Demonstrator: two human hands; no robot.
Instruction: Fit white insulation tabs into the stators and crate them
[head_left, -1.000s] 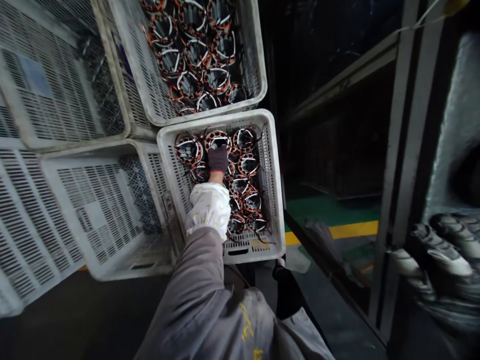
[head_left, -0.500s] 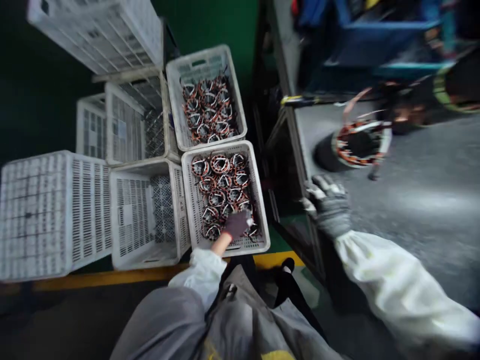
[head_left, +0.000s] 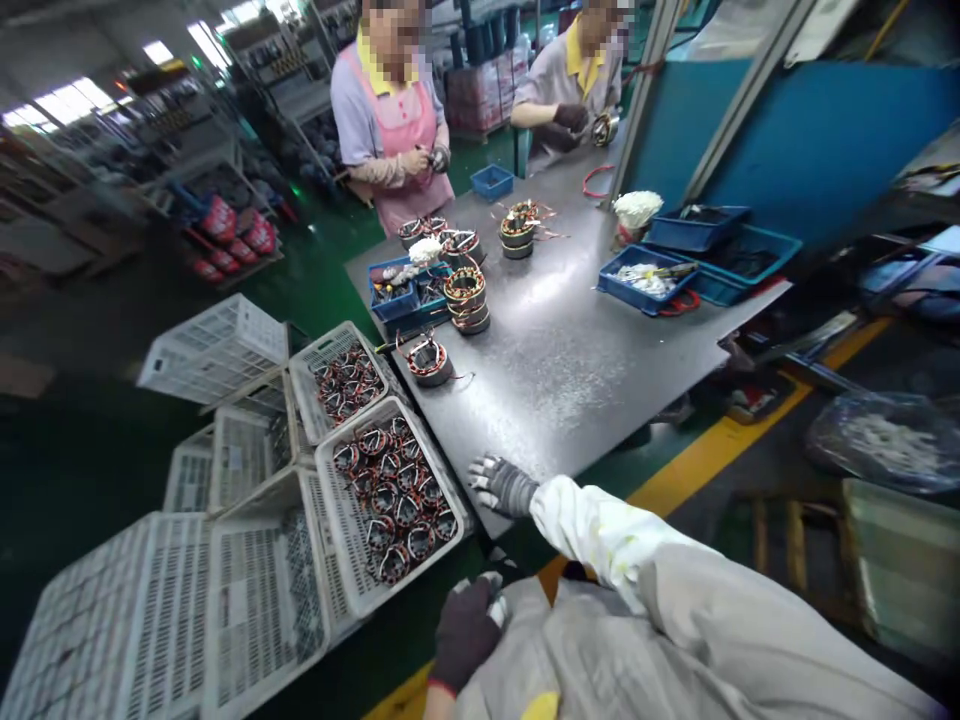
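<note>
My right hand [head_left: 504, 486], in a grey knit glove with whitish fingertips, lies on the near left corner of the metal table [head_left: 555, 400]. Its fingers are spread and hold nothing. My left hand [head_left: 469, 632], in a dark purple glove, hangs beside my front, below the table corner. Its fingers look loosely bent and a little apart, with nothing visible in them. Left of the table, a white plastic crate [head_left: 341, 545] contains rows of stator cores [head_left: 386, 497] with copper windings. A single wound stator [head_left: 429, 362] stands on the table's left edge.
Behind the near crate is another filled crate [head_left: 300, 385]; stacked white crates [head_left: 112, 600] stand left. Further up the table are stacked stators [head_left: 469, 300], blue bins [head_left: 394, 300] and a blue tray [head_left: 637, 285]. Two co-workers [head_left: 397, 120] work at the far side.
My left hand has left the stators in the crate and come back to my body. My right hand still rests on the table's edge. The view has lifted and turned toward the table.
</note>
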